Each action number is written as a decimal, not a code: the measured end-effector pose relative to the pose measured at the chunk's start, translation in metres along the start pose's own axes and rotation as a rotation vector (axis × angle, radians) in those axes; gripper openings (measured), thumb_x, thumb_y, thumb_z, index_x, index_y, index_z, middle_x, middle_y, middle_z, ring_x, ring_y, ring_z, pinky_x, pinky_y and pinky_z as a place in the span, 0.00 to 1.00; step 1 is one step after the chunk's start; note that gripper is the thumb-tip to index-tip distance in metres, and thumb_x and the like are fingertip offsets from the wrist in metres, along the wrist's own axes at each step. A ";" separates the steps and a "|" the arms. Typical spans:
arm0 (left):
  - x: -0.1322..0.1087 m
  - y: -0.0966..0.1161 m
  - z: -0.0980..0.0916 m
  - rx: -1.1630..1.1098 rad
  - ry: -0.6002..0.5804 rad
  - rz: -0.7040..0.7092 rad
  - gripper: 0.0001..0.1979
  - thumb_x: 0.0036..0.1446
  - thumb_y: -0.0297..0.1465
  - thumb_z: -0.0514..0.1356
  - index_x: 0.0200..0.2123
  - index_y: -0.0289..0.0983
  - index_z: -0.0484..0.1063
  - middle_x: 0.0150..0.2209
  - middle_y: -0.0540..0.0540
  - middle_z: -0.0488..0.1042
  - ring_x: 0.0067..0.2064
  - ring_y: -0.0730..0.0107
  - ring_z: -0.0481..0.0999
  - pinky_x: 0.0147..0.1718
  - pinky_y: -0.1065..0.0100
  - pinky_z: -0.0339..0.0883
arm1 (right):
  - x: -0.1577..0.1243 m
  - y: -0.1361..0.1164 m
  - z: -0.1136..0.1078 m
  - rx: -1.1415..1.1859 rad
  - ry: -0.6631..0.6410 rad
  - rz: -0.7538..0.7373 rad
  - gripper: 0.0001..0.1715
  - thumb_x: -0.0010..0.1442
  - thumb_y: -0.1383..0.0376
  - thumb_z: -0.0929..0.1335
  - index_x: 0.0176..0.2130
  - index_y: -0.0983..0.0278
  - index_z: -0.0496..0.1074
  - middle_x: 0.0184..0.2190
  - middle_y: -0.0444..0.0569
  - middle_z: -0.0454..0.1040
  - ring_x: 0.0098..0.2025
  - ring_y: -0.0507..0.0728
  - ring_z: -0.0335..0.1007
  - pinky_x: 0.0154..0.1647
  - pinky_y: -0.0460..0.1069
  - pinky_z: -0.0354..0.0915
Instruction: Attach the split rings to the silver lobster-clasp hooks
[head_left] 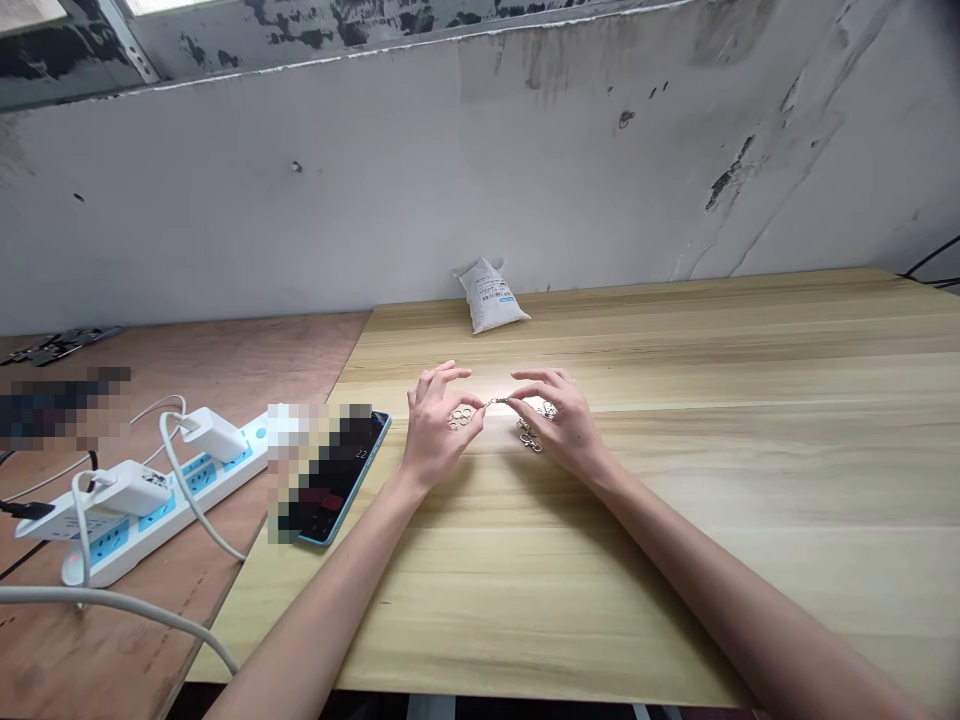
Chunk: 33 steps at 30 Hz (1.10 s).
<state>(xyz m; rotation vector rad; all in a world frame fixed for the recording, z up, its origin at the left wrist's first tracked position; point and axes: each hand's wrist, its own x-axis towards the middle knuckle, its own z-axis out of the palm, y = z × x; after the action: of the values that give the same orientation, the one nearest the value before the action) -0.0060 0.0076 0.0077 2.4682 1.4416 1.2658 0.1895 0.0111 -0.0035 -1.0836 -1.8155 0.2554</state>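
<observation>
My left hand (439, 425) pinches a small metal ring (490, 402) between thumb and forefinger. Opposite it, my right hand (561, 420) grips a small metal clasp (503, 401) by the fingertips. Ring and clasp meet in the gap between the hands, just above the table; whether they are linked is too small to tell. Several loose metal rings (460, 418) lie behind my left fingers. Under my right hand is a little heap of silvery metal clasps (529, 436), partly covered by the fingers.
A white printed packet (491, 297) stands at the back near the wall. Left of my left arm lies a phone (346, 480), partly pixelated. Farther left, a white power strip (180, 510) with plugged-in chargers and cables rests on a reddish-brown board (247, 350) beside the wooden table (750, 450).
</observation>
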 end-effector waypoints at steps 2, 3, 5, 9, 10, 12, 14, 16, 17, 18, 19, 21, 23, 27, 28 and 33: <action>0.000 -0.001 0.000 0.001 -0.001 0.001 0.02 0.56 0.29 0.63 0.31 0.42 0.75 0.53 0.46 0.72 0.61 0.54 0.63 0.57 0.48 0.54 | 0.000 -0.001 -0.001 -0.019 -0.001 -0.026 0.06 0.62 0.62 0.69 0.33 0.59 0.76 0.47 0.50 0.76 0.48 0.62 0.69 0.51 0.60 0.59; 0.000 -0.001 0.000 0.002 -0.002 0.002 0.02 0.56 0.29 0.63 0.31 0.42 0.75 0.52 0.46 0.72 0.61 0.54 0.63 0.58 0.48 0.54 | 0.000 -0.002 -0.001 -0.028 -0.001 -0.035 0.06 0.62 0.63 0.68 0.33 0.59 0.76 0.47 0.50 0.76 0.48 0.62 0.69 0.51 0.60 0.59; -0.001 -0.002 0.001 0.005 -0.005 0.000 0.02 0.56 0.29 0.63 0.31 0.42 0.75 0.52 0.46 0.73 0.61 0.54 0.63 0.58 0.48 0.53 | 0.000 -0.002 -0.001 -0.043 0.000 -0.049 0.07 0.63 0.62 0.68 0.33 0.58 0.76 0.48 0.50 0.76 0.49 0.62 0.68 0.52 0.60 0.59; -0.001 -0.003 0.001 0.010 -0.011 -0.005 0.02 0.56 0.29 0.63 0.31 0.41 0.74 0.52 0.46 0.73 0.61 0.53 0.63 0.57 0.48 0.54 | -0.001 0.000 -0.001 -0.056 -0.008 -0.079 0.07 0.63 0.62 0.67 0.34 0.57 0.76 0.49 0.49 0.76 0.52 0.63 0.67 0.53 0.61 0.58; -0.001 -0.003 0.001 0.009 -0.012 -0.007 0.02 0.56 0.29 0.63 0.31 0.41 0.74 0.52 0.46 0.73 0.61 0.54 0.63 0.57 0.48 0.54 | -0.001 0.000 -0.001 -0.060 -0.009 -0.087 0.07 0.63 0.63 0.67 0.34 0.58 0.76 0.49 0.49 0.76 0.53 0.63 0.66 0.53 0.60 0.58; -0.001 -0.003 0.001 0.006 -0.014 -0.015 0.02 0.56 0.29 0.63 0.31 0.41 0.74 0.52 0.46 0.73 0.61 0.54 0.63 0.57 0.49 0.53 | -0.001 0.000 -0.002 -0.070 -0.006 -0.106 0.06 0.63 0.64 0.67 0.34 0.58 0.75 0.49 0.49 0.76 0.53 0.62 0.66 0.53 0.60 0.58; 0.000 -0.002 0.000 -0.002 -0.017 -0.030 0.02 0.56 0.29 0.63 0.31 0.41 0.74 0.52 0.46 0.73 0.61 0.54 0.63 0.57 0.49 0.53 | -0.001 -0.001 -0.002 -0.082 0.003 -0.129 0.06 0.63 0.64 0.67 0.34 0.58 0.75 0.49 0.48 0.75 0.54 0.62 0.66 0.53 0.59 0.58; 0.000 -0.002 0.000 -0.016 -0.022 -0.047 0.02 0.56 0.29 0.63 0.30 0.41 0.74 0.52 0.46 0.73 0.60 0.54 0.63 0.57 0.48 0.54 | -0.001 -0.001 -0.002 -0.101 0.009 -0.147 0.07 0.64 0.64 0.67 0.34 0.57 0.75 0.49 0.48 0.75 0.54 0.62 0.66 0.54 0.59 0.58; 0.000 -0.002 0.000 -0.024 -0.024 -0.055 0.03 0.56 0.29 0.63 0.30 0.41 0.74 0.51 0.46 0.73 0.60 0.53 0.63 0.57 0.48 0.54 | -0.001 -0.002 -0.002 -0.113 0.008 -0.153 0.07 0.64 0.64 0.67 0.35 0.57 0.76 0.49 0.48 0.75 0.54 0.62 0.66 0.53 0.59 0.58; 0.000 -0.002 0.000 -0.030 -0.026 -0.062 0.03 0.56 0.29 0.63 0.30 0.41 0.74 0.51 0.46 0.73 0.60 0.53 0.63 0.57 0.48 0.54 | -0.002 -0.002 -0.002 -0.128 0.006 -0.159 0.08 0.64 0.64 0.67 0.35 0.57 0.76 0.49 0.48 0.75 0.53 0.62 0.66 0.53 0.58 0.58; 0.000 -0.002 0.000 -0.033 -0.028 -0.068 0.03 0.56 0.29 0.63 0.30 0.41 0.74 0.51 0.46 0.73 0.60 0.53 0.63 0.57 0.48 0.54 | -0.002 -0.003 -0.002 -0.142 0.003 -0.165 0.08 0.64 0.64 0.67 0.35 0.56 0.76 0.49 0.48 0.75 0.53 0.61 0.66 0.52 0.58 0.58; 0.000 -0.002 0.001 -0.029 -0.029 -0.076 0.03 0.56 0.29 0.63 0.29 0.41 0.73 0.51 0.46 0.73 0.60 0.53 0.64 0.56 0.48 0.54 | -0.002 -0.004 -0.002 -0.166 -0.003 -0.180 0.08 0.64 0.64 0.66 0.35 0.56 0.76 0.49 0.48 0.75 0.52 0.61 0.66 0.52 0.58 0.58; 0.000 -0.002 0.002 -0.020 -0.025 -0.080 0.03 0.56 0.29 0.63 0.29 0.41 0.73 0.51 0.46 0.73 0.60 0.52 0.64 0.56 0.47 0.54 | -0.002 -0.005 -0.002 -0.174 -0.008 -0.189 0.08 0.64 0.64 0.66 0.35 0.56 0.76 0.48 0.48 0.75 0.51 0.61 0.67 0.51 0.57 0.58; -0.002 -0.002 0.004 -0.017 -0.010 -0.092 0.03 0.56 0.30 0.63 0.29 0.41 0.74 0.50 0.46 0.74 0.59 0.52 0.64 0.56 0.46 0.53 | -0.003 -0.009 0.001 -0.150 -0.008 -0.204 0.08 0.65 0.64 0.66 0.35 0.57 0.75 0.43 0.47 0.78 0.48 0.59 0.68 0.51 0.56 0.58; -0.002 -0.002 0.004 -0.019 -0.008 -0.098 0.03 0.56 0.30 0.63 0.29 0.41 0.74 0.50 0.46 0.74 0.59 0.52 0.65 0.56 0.46 0.53 | -0.003 -0.010 0.002 -0.146 -0.008 -0.215 0.08 0.65 0.64 0.66 0.35 0.57 0.74 0.41 0.46 0.79 0.47 0.58 0.69 0.51 0.56 0.58; -0.003 -0.001 0.006 -0.049 -0.013 -0.140 0.03 0.57 0.30 0.63 0.30 0.41 0.74 0.50 0.46 0.73 0.58 0.53 0.65 0.56 0.48 0.55 | -0.006 -0.011 0.007 -0.159 -0.058 -0.266 0.11 0.66 0.65 0.64 0.34 0.58 0.74 0.35 0.44 0.80 0.42 0.56 0.71 0.56 0.57 0.54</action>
<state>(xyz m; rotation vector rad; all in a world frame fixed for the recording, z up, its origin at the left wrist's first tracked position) -0.0040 0.0081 0.0012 2.2951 1.5302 1.2407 0.1778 0.0022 -0.0040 -0.9361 -2.0349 -0.0174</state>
